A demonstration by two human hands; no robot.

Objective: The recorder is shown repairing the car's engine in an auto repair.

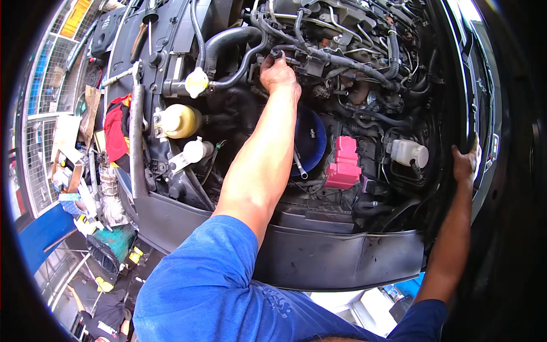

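My left hand (279, 76) reaches far into the engine bay. Its fingers close round a small black part (277, 54) among the hoses; what kind of part it is, I cannot make out. Close by runs a thick ribbed black hose (228, 43), with a ribbed conduit (356, 64) on the other side. Over at the right, my right hand (467, 162) rests on the edge of the car body (474, 108), thumb apart from the fingers. Below my left forearm, a blue round bowl (314, 137) sits in the bay, partly hidden by the arm.
A pink-red cover (343, 163) and a white reservoir (409, 153) are right of the bowl. Left of my arm are a yellowed reservoir (181, 121) and a red-black cloth (117, 130). A grey cover (342, 257) lies along the near edge. Another person (108, 310) is at lower left.
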